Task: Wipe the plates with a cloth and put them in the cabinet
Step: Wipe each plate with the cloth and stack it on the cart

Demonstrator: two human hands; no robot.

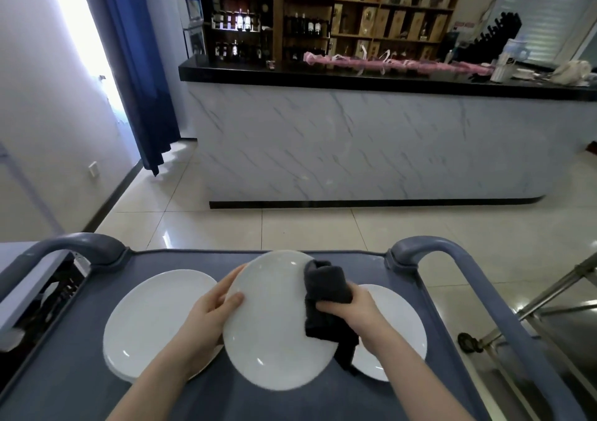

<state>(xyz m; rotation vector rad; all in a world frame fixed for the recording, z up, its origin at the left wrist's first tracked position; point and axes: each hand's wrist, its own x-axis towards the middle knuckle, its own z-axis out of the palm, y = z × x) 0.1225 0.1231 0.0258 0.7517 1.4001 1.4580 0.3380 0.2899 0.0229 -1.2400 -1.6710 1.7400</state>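
While left grip (210,310) holds plate (274,327), right grip (353,310) clutches cloth (326,286)

Bare cart top (74,365) is lying open at the near left corner and along the far edge. The left plate (151,320) and the right plate (400,330) are taking up both sides. The raised plate (274,330) is blocking the middle, gripped by the left hand (210,310) and wiped by the right hand (352,307) clutching a dark cloth (326,288). The left handle (80,242) and right handle (429,246) are arching over the far corners.
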